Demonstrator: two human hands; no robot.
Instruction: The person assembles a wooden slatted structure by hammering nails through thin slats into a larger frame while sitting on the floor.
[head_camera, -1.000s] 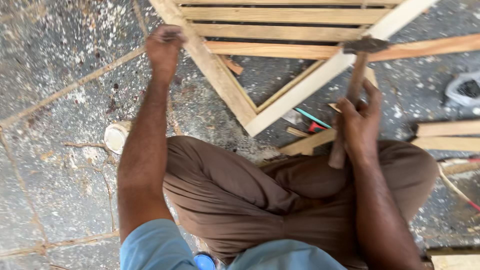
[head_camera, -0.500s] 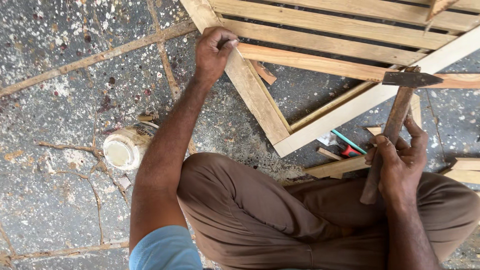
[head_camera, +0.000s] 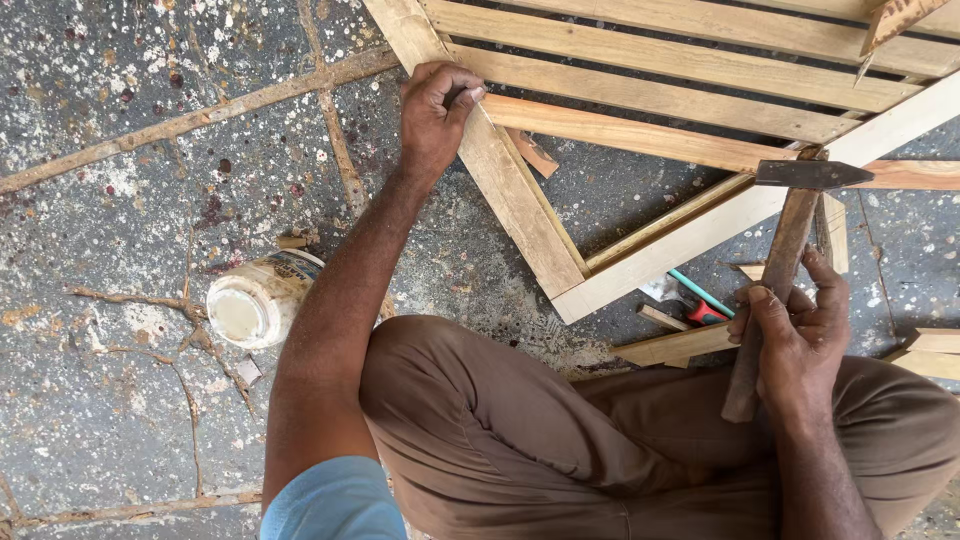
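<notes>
Left hand (head_camera: 435, 115): arm stretched forward from the body, wrist straight, fingers curled shut over the outer edge of the wooden frame (head_camera: 520, 200), thumb pressed on the rail's top face, just beside the joint where a reddish slat (head_camera: 630, 133) meets it.

Right hand (head_camera: 800, 335): forearm raised over the right knee, fingers wrapped closed round the lower part of the wooden handle of a hammer (head_camera: 785, 250). Handle stands nearly upright, tilted slightly right; its dark metal head (head_camera: 812, 174) sits over the frame's lower rail, close to the reddish slat's far end.

Frame: slatted, lying flat on the speckled stone floor (head_camera: 120, 110), its near corner pointing at the person's crossed legs in brown trousers (head_camera: 560, 440).

Floor, by the left elbow: a small white-topped jar (head_camera: 260, 298) on its side. Wood offcuts (head_camera: 675, 345) and a red-and-teal tool (head_camera: 700, 303) lie just below the frame's corner.
</notes>
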